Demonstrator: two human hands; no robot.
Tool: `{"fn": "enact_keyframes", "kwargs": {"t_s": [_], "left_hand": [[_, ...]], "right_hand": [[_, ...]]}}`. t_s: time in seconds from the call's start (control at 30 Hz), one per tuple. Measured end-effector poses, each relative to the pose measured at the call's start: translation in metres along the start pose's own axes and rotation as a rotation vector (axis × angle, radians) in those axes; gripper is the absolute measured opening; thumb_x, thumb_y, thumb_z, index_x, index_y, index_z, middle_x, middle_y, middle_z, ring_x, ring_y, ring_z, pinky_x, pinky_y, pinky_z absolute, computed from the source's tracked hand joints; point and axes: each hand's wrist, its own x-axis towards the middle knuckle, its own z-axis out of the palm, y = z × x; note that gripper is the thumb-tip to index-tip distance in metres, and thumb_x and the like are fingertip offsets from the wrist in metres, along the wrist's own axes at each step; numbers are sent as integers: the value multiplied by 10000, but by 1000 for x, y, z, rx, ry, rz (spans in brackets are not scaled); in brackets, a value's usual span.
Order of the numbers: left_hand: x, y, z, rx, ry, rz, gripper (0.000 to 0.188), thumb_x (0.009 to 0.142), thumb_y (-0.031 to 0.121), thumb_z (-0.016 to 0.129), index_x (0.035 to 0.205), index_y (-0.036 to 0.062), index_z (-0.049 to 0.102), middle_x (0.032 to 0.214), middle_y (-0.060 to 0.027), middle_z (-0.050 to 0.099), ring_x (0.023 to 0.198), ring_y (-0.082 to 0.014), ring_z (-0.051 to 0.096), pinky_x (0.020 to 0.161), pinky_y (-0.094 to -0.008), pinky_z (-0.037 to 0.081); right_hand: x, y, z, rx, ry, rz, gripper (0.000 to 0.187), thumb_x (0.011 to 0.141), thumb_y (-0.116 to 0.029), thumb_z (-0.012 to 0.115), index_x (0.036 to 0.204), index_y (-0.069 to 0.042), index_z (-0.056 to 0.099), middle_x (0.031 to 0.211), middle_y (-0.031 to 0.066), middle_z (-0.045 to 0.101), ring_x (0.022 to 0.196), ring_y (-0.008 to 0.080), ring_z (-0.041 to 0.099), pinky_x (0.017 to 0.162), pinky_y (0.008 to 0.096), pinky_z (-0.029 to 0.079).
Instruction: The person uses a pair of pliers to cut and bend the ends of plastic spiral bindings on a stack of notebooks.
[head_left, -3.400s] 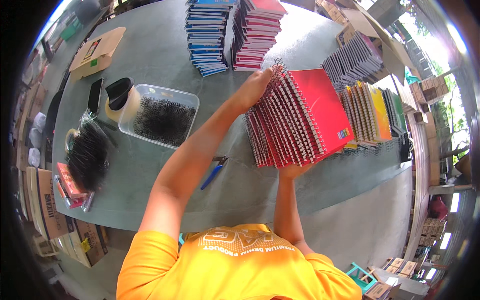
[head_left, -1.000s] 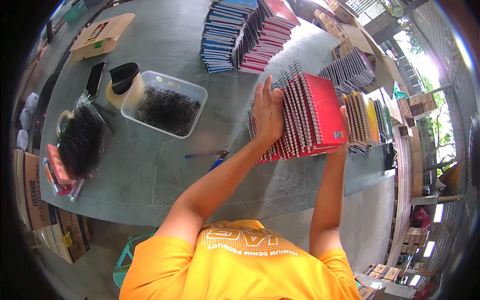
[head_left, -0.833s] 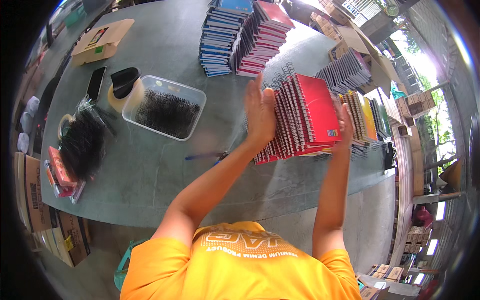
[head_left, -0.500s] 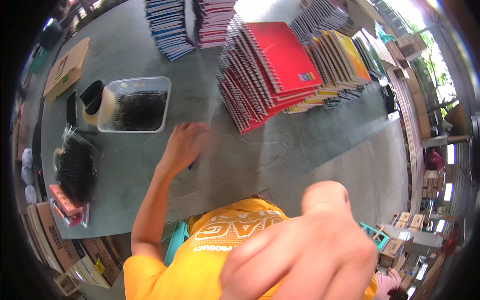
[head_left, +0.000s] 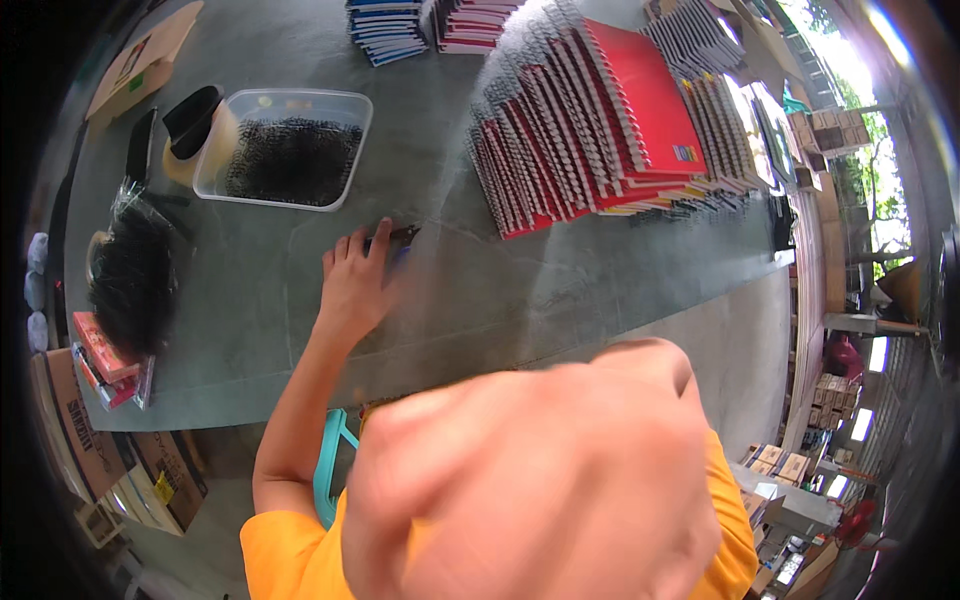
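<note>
My left hand [head_left: 352, 285] lies on the grey-green table with its fingers stretched apart. Beside its index finger and thumb is a small tool with a dark tip and a blue part [head_left: 403, 250], partly hidden and blurred. Very close to the camera, my right hand [head_left: 540, 480] fills the lower middle, its fingers curled; whatever they may hold is hidden. Ahead of my left hand stands a clear plastic tub [head_left: 365, 150] of small black pieces. To the right rises a tall stack of red spiral notebooks [head_left: 650, 105].
More notebook stacks stand behind, with blue [head_left: 385, 35] and pink [head_left: 475, 25] edges. A tape roll [head_left: 185, 150] sits by the tub. A bag of black strands [head_left: 135, 280] and red packets [head_left: 103, 350] lie left. Cardboard [head_left: 145, 60] is at the far left, a turquoise chair [head_left: 330, 465] below the table.
The view has shifted, so the table things appear higher. My left hand's fingers now spread beside the blue-and-dark tool. My right hand has moved leftward and covers more of the shirt.
</note>
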Motion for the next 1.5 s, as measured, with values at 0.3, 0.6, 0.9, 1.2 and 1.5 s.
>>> {"fn": "enact_keyframes", "kwargs": {"t_s": [0.3, 0.6, 0.9, 1.2, 1.5], "left_hand": [[-14, -12, -16, 28, -46, 116, 747, 607, 158, 718, 1277, 28, 416, 1194, -196, 452, 1115, -346, 417, 970, -430, 335], [-6, -18, 2, -168, -10, -71, 557, 663, 83, 601, 1199, 24, 459, 1039, -169, 497, 978, -352, 467, 848, -421, 406], [14, -21, -8, -831, 102, -127, 325, 744, 62, 503, 1064, 2, 504, 777, -188, 595, 751, -345, 587, 698, -366, 455], [19, -20, -2, -751, 106, -19, 385, 786, 283, 605, 1024, -12, 535, 934, -186, 587, 860, -325, 576, 746, -387, 453], [48, 1, 13, -174, 70, 92, 348, 761, 314, 619, 981, 49, 569, 910, -142, 577, 899, -303, 556, 758, -405, 438]], "right_hand": [[-10, 15, 17, 538, 162, 377, 507, 748, -403, 705, 956, 56, 655, 902, 154, 604, 781, 261, 606, 685, 289, 485], [-4, 21, -113, -1088, -516, 794, 72, 701, -58, 609, 772, -62, 621, 853, 74, 613, 749, 234, 577, 652, 350, 472], [-88, -19, -243, -1345, 276, 1321, 217, 836, -140, 637, 989, 12, 611, 942, 68, 635, 887, 116, 589, 797, 237, 461], [-81, -11, -239, -1565, 55, 1213, 184, 793, -143, 651, 938, -31, 641, 878, 103, 647, 782, 164, 615, 708, 276, 476], [56, 55, -276, -2465, -953, 1653, 400, 655, -329, 750, 940, -62, 664, 969, 154, 649, 903, 289, 633, 757, 391, 490]]}}
